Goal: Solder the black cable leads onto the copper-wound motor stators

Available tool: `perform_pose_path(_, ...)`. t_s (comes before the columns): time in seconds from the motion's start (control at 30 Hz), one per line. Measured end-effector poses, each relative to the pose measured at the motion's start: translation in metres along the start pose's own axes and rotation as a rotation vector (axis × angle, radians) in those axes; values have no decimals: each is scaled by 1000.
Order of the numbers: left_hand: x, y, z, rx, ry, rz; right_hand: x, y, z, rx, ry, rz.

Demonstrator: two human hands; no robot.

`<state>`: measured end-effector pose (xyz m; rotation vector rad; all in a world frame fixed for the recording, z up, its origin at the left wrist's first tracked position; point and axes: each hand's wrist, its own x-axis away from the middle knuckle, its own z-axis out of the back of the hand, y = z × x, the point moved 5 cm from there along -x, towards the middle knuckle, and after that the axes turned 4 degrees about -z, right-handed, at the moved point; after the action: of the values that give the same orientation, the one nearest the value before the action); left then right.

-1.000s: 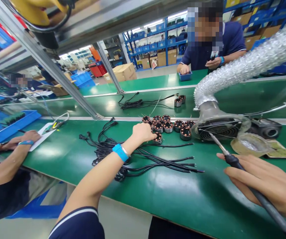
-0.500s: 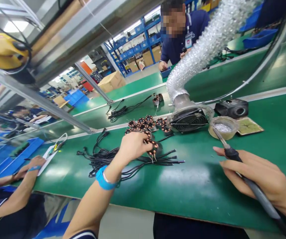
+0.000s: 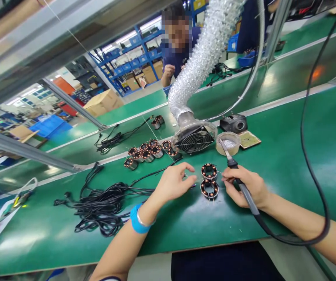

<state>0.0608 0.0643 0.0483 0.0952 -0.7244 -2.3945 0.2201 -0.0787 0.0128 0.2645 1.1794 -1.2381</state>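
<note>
Two motor stators with copper windings, an upper one (image 3: pixel 209 171) and a lower one (image 3: pixel 209 189), stand close together on the green bench between my hands. My left hand (image 3: pixel 175 181) is just left of them, thumb and forefinger apart, with nothing visible between them. A soldering iron (image 3: pixel 245 193) is gripped in my right hand (image 3: pixel 248 185), its tip pointing up toward a round tub (image 3: pixel 235 150) of silvery material. My right fingertips are close beside the upper stator, near a thin wire; whether they touch it I cannot tell.
Black cables (image 3: pixel 103 207) lie bundled at left, some ends reaching under my left hand. Several stators (image 3: pixel 147 155) stand behind it. A fume extractor (image 3: pixel 195 140) with a silver duct, a black holder (image 3: pixel 234 123) and a sponge tray (image 3: pixel 250 139) are farther back. A co-worker (image 3: pixel 176 50) is opposite.
My left hand has moved right and let go of the stators it was grasping; two now stand between my hands. My right hand has brought the soldering iron beside them. The view has shifted right.
</note>
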Motion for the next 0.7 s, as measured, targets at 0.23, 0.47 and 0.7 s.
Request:
perform_pose_path(0.23,26,-12,-36,138,62,70,-2,16,2,44,8,-62)
perform_pose_path(0.47,21,-1,-53,244,108,84,-3,28,-14,-12,-165,-78)
perform_pose_path(0.7,14,-4,-55,480,-87,-76,-2,19,-34,-139,-150,-82)
